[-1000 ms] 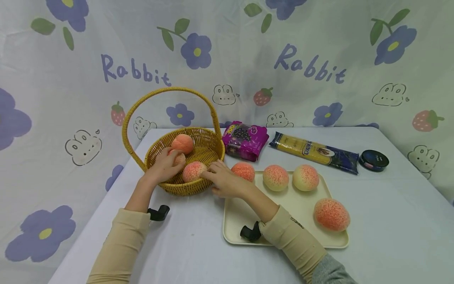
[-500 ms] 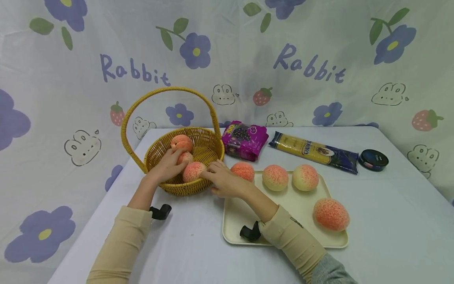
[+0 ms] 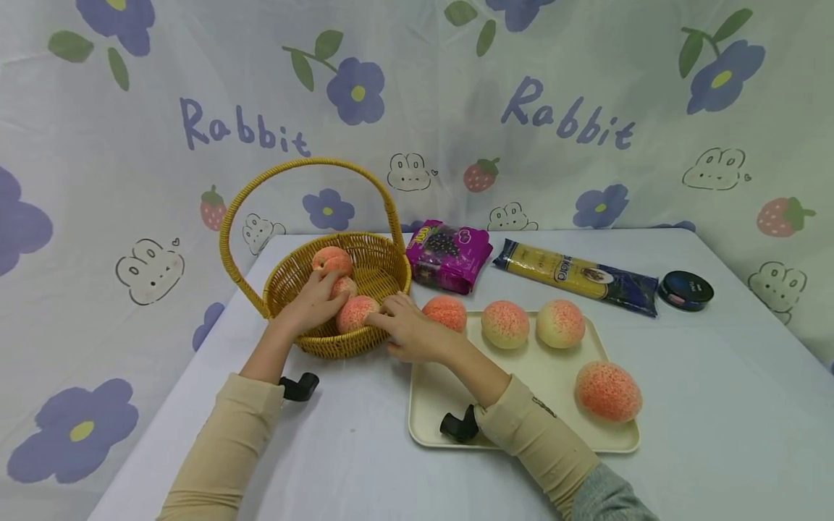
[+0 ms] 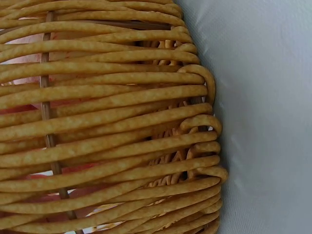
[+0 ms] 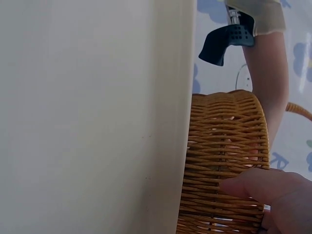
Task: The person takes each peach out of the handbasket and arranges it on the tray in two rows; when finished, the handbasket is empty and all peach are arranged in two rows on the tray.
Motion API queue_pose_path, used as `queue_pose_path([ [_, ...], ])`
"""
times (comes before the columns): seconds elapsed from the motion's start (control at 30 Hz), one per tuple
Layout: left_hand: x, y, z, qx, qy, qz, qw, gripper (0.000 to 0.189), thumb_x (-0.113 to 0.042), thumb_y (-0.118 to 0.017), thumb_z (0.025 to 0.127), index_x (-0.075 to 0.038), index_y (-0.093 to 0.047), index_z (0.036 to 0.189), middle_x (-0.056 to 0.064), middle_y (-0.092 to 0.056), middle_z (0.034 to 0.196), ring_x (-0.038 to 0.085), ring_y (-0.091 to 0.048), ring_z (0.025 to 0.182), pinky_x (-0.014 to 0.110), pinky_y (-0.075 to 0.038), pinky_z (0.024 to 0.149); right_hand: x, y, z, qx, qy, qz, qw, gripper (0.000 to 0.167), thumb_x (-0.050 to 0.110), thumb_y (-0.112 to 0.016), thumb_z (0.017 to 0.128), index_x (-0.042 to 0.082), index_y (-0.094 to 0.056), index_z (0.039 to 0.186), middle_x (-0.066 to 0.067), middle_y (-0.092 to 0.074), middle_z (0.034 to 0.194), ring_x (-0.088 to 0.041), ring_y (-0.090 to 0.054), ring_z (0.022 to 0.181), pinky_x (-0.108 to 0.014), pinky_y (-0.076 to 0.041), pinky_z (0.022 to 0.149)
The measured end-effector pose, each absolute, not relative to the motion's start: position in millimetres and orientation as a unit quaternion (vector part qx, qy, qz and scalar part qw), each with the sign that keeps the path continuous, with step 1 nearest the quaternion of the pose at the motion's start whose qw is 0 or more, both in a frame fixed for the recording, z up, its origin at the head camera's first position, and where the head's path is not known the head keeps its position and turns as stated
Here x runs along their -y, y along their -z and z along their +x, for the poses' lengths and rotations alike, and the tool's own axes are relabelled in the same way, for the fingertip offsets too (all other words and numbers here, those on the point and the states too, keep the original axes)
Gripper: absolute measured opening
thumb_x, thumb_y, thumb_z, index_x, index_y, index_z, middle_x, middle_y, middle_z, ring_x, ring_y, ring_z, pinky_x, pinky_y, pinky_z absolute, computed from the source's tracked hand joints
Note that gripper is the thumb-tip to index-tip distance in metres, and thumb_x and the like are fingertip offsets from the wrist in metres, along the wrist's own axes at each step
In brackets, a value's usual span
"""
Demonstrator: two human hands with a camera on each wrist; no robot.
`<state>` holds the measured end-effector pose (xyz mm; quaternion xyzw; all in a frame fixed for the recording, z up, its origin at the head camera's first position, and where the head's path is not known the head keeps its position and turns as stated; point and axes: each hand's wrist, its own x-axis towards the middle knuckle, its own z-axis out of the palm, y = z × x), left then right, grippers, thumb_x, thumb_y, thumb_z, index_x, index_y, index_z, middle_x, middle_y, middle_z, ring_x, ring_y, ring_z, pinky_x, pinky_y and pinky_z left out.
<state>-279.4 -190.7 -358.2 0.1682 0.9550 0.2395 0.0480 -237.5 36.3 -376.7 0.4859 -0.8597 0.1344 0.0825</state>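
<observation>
My left hand (image 3: 314,302) reaches into a yellow wicker basket (image 3: 335,349) and holds a peach (image 3: 344,286), which its fingers partly cover. Two other peaches lie against that one: one farther back (image 3: 332,259) and a speckled one in front (image 3: 355,314). My right hand (image 3: 412,331) grips the basket's right front rim. In the right wrist view its thumb (image 5: 243,184) presses on the outside of the woven wall. Only the basket's side (image 4: 107,117) and some pinkish colour through its gaps show in the left wrist view.
A cream tray (image 3: 508,405) right of the basket bears several peaches, including a large reddish one (image 3: 609,391). Behind it lie a purple grape-print packet (image 3: 449,255), a long pasta packet (image 3: 576,276) and a round dark tin (image 3: 686,290). The basket's tall handle (image 3: 313,161) arches overhead.
My left hand has shifted a little to the right, moving its peach toward the other two. The back peach has turned slightly. My right hand stays on the rim.
</observation>
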Motion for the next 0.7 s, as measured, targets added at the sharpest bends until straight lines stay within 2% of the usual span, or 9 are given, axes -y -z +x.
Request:
queue_pose_path([
  [0.23, 188.1, 356.9, -279.1, -0.957, -0.233, 0.162, 0.054, 0.060, -0.028, -0.043, 0.097, 0.002, -0.021, 0.143, 0.033, -0.015, 0.141, 0.046, -0.021, 0.129, 0.060, -0.027, 0.098, -35.7, 377.7, -237.9, 0.856, -0.142, 0.489, 0.085, 0.046, 0.010, -0.067, 0.074, 0.016, -0.050, 0.117, -0.005, -0.047, 0.101, -0.019, -0.039, 0.097, -0.033, -0.031, 0.087],
  [0.5, 184.1, 354.3, -280.2, -0.958, -0.226, 0.167, 0.054, 0.058, -0.029, -0.041, 0.097, 0.002, -0.022, 0.142, 0.031, -0.016, 0.143, 0.047, -0.018, 0.130, 0.061, -0.024, 0.099, -36.7, 378.4, -238.4, 0.854, -0.146, 0.492, 0.090, 0.043, 0.012, -0.069, 0.074, 0.016, -0.050, 0.112, -0.005, -0.046, 0.099, -0.021, -0.039, 0.096, -0.033, -0.031, 0.086],
  [0.7, 183.1, 354.3, -281.6, -0.959, -0.218, 0.171, 0.054, 0.056, -0.027, -0.041, 0.097, 0.003, -0.026, 0.141, 0.032, -0.016, 0.143, 0.047, -0.015, 0.130, 0.061, -0.022, 0.099, -36.0, 377.6, -238.4, 0.859, -0.138, 0.487, 0.078, 0.043, 0.014, -0.069, 0.076, 0.016, -0.050, 0.114, -0.005, -0.046, 0.101, -0.019, -0.038, 0.098, -0.033, -0.030, 0.089],
])
